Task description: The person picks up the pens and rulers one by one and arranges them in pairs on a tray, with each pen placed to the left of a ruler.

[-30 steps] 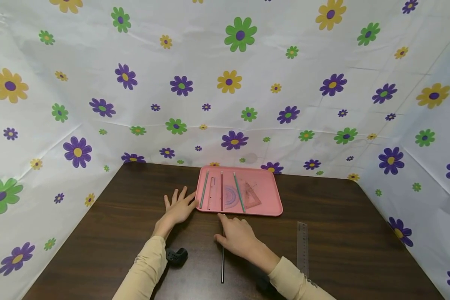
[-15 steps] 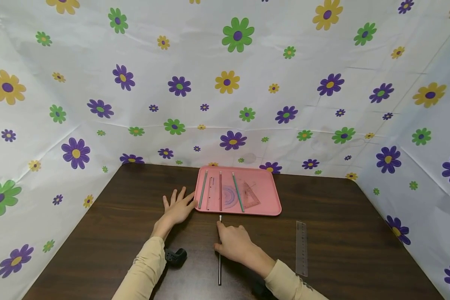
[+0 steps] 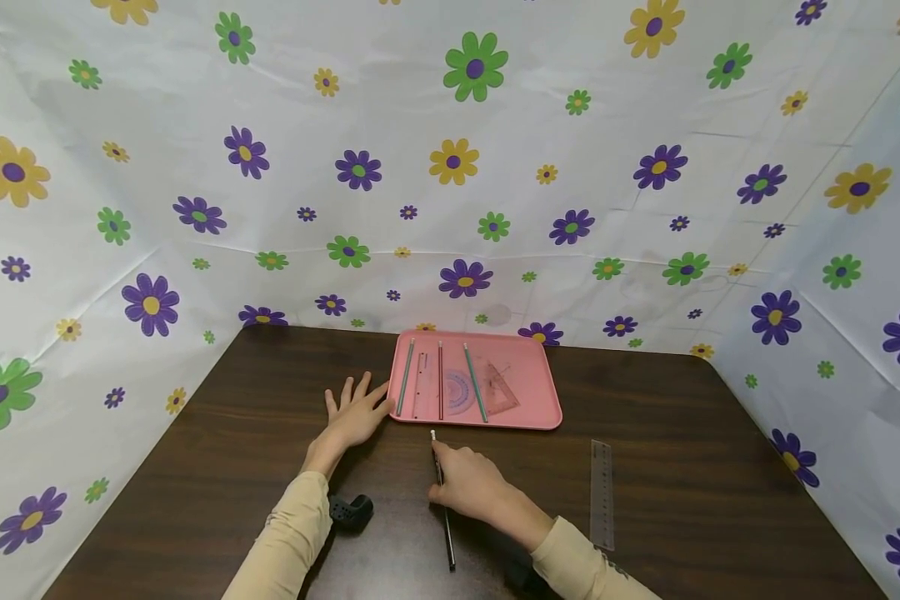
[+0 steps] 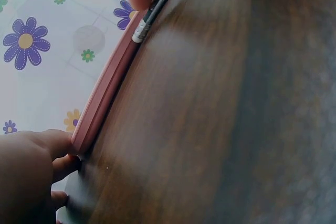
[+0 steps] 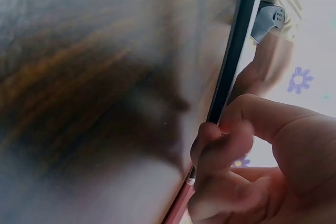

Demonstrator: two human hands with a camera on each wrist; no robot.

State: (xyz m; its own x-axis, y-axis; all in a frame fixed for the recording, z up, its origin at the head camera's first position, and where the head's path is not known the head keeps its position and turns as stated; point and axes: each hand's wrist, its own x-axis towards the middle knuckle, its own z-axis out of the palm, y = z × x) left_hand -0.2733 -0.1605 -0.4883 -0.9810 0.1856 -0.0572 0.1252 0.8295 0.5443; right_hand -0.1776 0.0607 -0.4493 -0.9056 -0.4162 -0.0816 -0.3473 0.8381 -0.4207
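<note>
My right hand [image 3: 471, 482] pinches a black pencil [image 3: 448, 542] between thumb and fingers, a little in front of the pink tray [image 3: 543, 400]. Its white eraser end points at the tray's front edge; the other end angles back toward me. In the right wrist view, the dark pencil shaft [image 5: 234, 51] runs out past the curled fingers. My left hand [image 3: 352, 421] lies with spread fingers at the tray's front left corner, fingertips against the rim, as the left wrist view also shows. On the tray lie two green pencils [image 3: 476, 383], a red pencil [image 3: 441, 383] and a clear ruler [image 3: 421, 387].
Also on the tray are a protractor [image 3: 459, 392] and a set square [image 3: 502, 392]. Another clear ruler [image 3: 602, 496] lies on the dark table [image 3: 675, 450] to the right. A black curved object [image 3: 352, 513] sits beside my left forearm. Flowered cloth hangs behind.
My right hand has drawn back slightly along the pencil, baring its eraser end. The pencil has turned, eraser end leftward and the other end rightward. My left hand stays at the tray corner.
</note>
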